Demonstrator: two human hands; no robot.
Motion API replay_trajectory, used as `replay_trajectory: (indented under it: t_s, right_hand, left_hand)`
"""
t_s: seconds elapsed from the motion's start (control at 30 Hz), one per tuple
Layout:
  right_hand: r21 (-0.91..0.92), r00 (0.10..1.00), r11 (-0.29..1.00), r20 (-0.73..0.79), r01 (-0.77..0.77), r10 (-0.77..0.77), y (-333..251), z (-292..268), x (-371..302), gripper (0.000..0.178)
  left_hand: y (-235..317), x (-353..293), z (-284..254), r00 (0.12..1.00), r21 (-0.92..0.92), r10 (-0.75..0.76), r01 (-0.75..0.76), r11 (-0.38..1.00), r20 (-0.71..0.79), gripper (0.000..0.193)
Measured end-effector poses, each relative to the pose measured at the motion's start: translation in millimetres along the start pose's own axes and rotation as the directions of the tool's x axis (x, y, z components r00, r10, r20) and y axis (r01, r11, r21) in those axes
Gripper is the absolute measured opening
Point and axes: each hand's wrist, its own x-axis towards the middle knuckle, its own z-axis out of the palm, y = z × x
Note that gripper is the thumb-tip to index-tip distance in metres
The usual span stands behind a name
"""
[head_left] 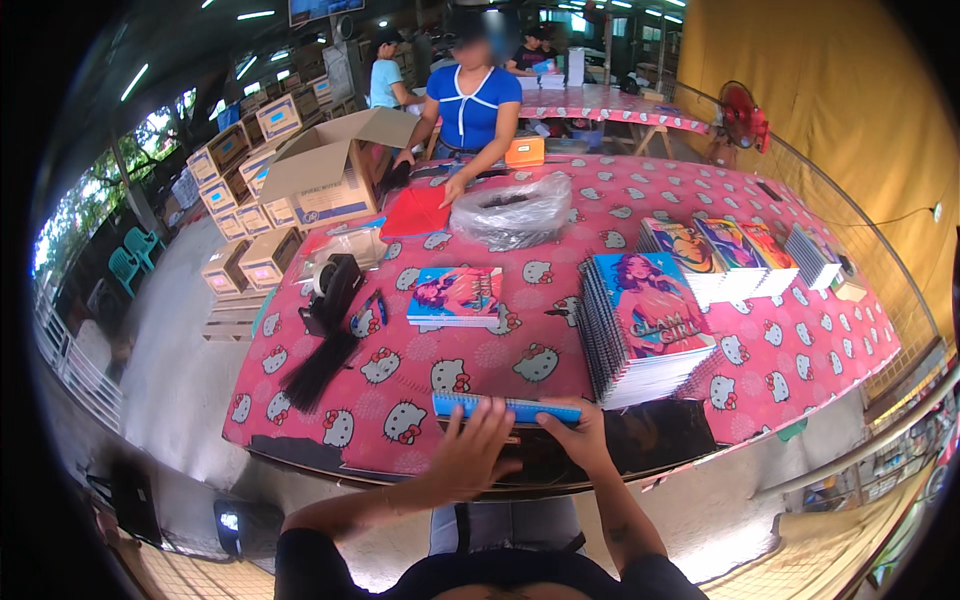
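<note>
A blue spiral notebook [535, 410], seen nearly edge-on, is at the front edge of the table. My left hand [474, 445] touches its near side with fingers stretched out and apart. At its right end my right hand [580, 436] grips it, thumb along the top and the other fingers mostly hidden. Just beyond lies a small pile of notebooks [455, 292] with a colourful illustrated cover. To the right rises a tall stack of matching spiral notebooks [645, 315].
A black tape dispenser [330, 295] and a bundle of thin black strips [320, 370] lie at left. Further right stand more notebook stacks [735, 250]. Across the table, a person in blue [475, 110] touches a red sheet [417, 212] beside clear plastic wrap [515, 212] and an open carton [325, 180].
</note>
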Motion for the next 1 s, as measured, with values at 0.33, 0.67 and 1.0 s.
replay_trajectory:
  t_s: [0.33,0.67,1.0]
  right_hand:
    - [-0.016,0.995,0.999,0.087,0.042,-0.041,1,-2,-3,0.025]
    - [-0.138,0.891,0.975,0.400,-0.174,0.216,-8,-26,4,0.031]
    - [-0.209,0.896,0.975,0.417,-0.069,0.153,-13,-22,10,0.034]
  left_hand:
    - [12,3,-14,0.995,0.082,0.047,-0.054,0.995,0.085,0.080]
    - [-1,48,-22,0.996,0.256,-0.049,0.066,0.964,-0.070,0.085]
    - [21,14,7,0.992,0.052,0.126,-0.127,0.991,0.013,0.084]
